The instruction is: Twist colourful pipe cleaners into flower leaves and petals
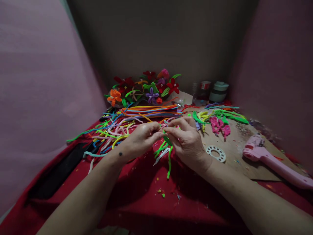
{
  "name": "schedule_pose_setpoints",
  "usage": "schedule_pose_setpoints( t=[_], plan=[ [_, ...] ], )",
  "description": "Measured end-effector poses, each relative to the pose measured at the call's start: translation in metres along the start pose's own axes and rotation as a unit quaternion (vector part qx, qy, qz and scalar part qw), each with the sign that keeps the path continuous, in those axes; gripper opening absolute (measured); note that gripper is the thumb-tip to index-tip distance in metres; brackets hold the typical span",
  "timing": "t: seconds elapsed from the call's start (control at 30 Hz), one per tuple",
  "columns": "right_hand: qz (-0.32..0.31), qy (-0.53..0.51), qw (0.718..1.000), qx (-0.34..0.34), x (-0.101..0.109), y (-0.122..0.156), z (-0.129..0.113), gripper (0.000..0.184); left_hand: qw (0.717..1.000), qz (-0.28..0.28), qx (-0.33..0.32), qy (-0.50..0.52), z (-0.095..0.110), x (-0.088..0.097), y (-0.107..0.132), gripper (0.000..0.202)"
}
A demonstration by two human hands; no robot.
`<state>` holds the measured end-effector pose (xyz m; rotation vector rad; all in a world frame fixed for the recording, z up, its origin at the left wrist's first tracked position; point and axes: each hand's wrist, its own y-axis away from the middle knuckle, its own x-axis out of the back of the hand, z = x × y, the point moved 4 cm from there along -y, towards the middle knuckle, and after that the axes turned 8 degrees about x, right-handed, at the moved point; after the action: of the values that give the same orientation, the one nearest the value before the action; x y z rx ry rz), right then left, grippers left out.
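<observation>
My left hand [143, 136] and my right hand [188, 141] meet tip to tip above the red cloth, both closed in a pinch. Between the fingertips shows a bit of green pipe cleaner [167, 140], mostly hidden by my right fingers. Just below hang or lie more green pipe cleaner pieces [169, 164]; whether they join the pinched one I cannot tell. Beside them is a small bundle of thin white strands [161, 156]. Loose pipe cleaners [117, 130] in many colours are heaped left of my left hand.
Pipe-cleaner flowers [151, 94] stand at the back, behind a straight bundle of pipe cleaners [149, 111]. A brown board [234, 156] on the right bears pink shapes [220, 127], green leaves [230, 117], a white holed ring [216, 153] and a pink handled tool [276, 163]. A lidded jar [219, 91] stands behind.
</observation>
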<state>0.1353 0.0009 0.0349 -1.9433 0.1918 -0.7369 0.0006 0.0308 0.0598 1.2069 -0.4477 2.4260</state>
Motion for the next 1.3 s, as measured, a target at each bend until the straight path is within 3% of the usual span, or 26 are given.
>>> schedule_pose_setpoints(
  t=[0.07, 0.13, 0.27, 0.37, 0.47, 0.7, 1.03, 1.17, 1.3],
  plan=[
    [-0.035, -0.045, 0.998, -0.038, -0.005, 0.001, 0.004, 0.016, 1.0, 0.002, 0.008, -0.01, 0.0, 0.0, 0.0, 0.021],
    [-0.06, -0.134, 0.982, -0.12, -0.01, 0.002, 0.01, 0.017, 1.0, 0.003, 0.017, -0.016, -0.002, 0.0, -0.001, 0.02],
    [-0.135, -0.293, 0.901, -0.291, -0.02, 0.009, 0.02, 0.015, 0.999, 0.006, 0.036, -0.002, -0.005, -0.002, -0.003, 0.019],
    [-0.169, -0.337, 0.86, -0.343, -0.022, 0.011, 0.022, 0.015, 0.998, 0.006, 0.039, 0.045, -0.005, -0.004, -0.003, 0.02],
    [-0.141, -0.367, 0.842, -0.369, -0.021, 0.011, 0.024, 0.014, 0.993, 0.003, 0.051, 0.11, -0.007, -0.004, -0.003, 0.023],
    [-0.038, -0.391, 0.836, -0.384, -0.017, 0.008, 0.03, 0.02, 0.981, -0.03, 0.086, 0.169, -0.018, 0.002, -0.005, 0.027],
    [0.036, -0.38, 0.843, -0.38, -0.017, 0.014, 0.038, 0.017, 0.942, -0.131, 0.148, 0.27, -0.016, -0.016, -0.002, 0.018],
    [0.029, -0.362, 0.853, -0.374, -0.017, 0.013, 0.036, 0.018, 0.929, -0.118, 0.16, 0.312, -0.016, -0.023, -0.004, 0.022],
    [0.02, -0.373, 0.844, -0.384, -0.02, 0.016, 0.035, 0.018, 0.931, -0.089, 0.163, 0.313, -0.015, -0.029, -0.005, 0.02]
  ],
)
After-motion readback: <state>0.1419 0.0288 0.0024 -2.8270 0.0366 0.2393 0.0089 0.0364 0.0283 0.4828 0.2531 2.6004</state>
